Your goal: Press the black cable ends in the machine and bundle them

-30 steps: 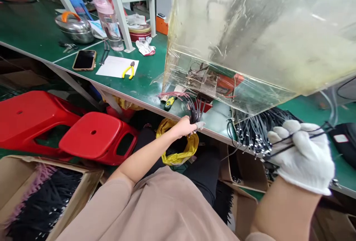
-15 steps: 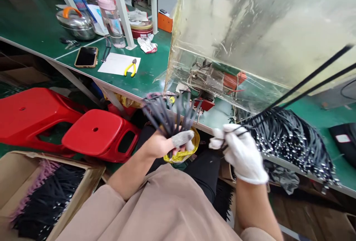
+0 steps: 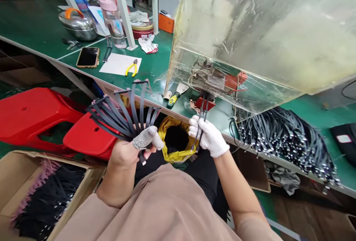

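Head view: left hand (image 3: 137,145) clenches cable bundle (image 3: 122,118); right hand (image 3: 209,136) (gloved) pinches two strands (image 3: 202,105).

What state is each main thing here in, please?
Left hand, closed on fanned black cables
Right hand, gloved, holding two black cables
Lower-left cardboard box, open
Yellow bag, open
Smartphone, screen dark
Pink-lidded bottle, upright
Steel pot, covered
Yellow-handled pliers, handles spread

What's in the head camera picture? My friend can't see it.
A person's left hand, with a grey thumb cover, holds a fan of flat black cables, while the white-gloved right hand holds two thin black cables near a cloudy plastic shield. To the right, a heap of black, silver-tipped cables lies on a green table.
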### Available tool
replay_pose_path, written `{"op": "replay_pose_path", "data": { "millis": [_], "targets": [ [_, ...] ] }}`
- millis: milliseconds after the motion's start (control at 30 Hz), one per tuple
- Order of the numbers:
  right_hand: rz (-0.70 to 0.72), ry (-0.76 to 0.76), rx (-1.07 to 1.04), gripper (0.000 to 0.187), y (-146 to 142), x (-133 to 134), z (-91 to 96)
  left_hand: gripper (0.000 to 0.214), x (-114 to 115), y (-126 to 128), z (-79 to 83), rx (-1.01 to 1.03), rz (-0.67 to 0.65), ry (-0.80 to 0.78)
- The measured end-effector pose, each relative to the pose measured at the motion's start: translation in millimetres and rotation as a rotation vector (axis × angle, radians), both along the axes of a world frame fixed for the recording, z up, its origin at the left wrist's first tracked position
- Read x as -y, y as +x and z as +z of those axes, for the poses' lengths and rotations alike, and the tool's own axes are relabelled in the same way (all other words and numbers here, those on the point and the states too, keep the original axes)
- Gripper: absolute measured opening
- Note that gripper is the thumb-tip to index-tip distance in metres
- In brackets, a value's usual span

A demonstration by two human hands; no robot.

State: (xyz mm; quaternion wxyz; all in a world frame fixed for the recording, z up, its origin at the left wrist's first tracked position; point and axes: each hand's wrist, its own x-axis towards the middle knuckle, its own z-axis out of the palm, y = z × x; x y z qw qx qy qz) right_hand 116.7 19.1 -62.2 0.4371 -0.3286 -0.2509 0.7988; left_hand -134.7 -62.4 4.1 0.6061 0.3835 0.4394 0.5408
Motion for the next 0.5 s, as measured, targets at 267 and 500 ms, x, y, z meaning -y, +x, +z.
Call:
{"op": "replay_pose_path", "data": {
  "millis": [267, 500],
  "targets": [
    [-0.137, 0.027, -0.020, 0.005, -7.3, -60.8, 20.0, 0.051, -4.2, -12.0, -16.1, 0.086, -0.063, 0.022],
    [-0.159, -0.092, 0.008, 0.014, -7.5, -71.2, 23.4, 0.047, -4.1, -13.8, -17.5, 0.108, -0.092, 0.064]
  ]
}}
